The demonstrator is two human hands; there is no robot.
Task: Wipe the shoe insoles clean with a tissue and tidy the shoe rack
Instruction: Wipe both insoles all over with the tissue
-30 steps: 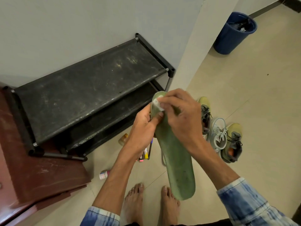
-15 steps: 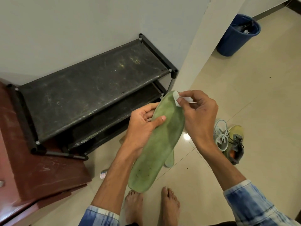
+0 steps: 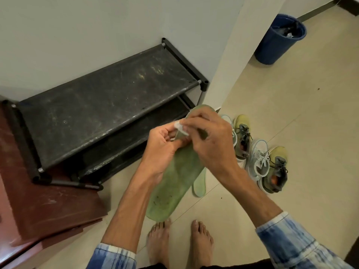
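left hand [image 3: 162,150] grips insole [image 3: 174,183]; right hand [image 3: 209,144] pinches tissue [image 3: 179,127] — beige tiled floor [image 3: 291,113] (dusty rack [image 3: 101,105])

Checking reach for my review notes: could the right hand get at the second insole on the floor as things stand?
Probably, with a stoop. The floor insole lies open beside the shoes, but the right hand is busy pinching the tissue at the held insole.
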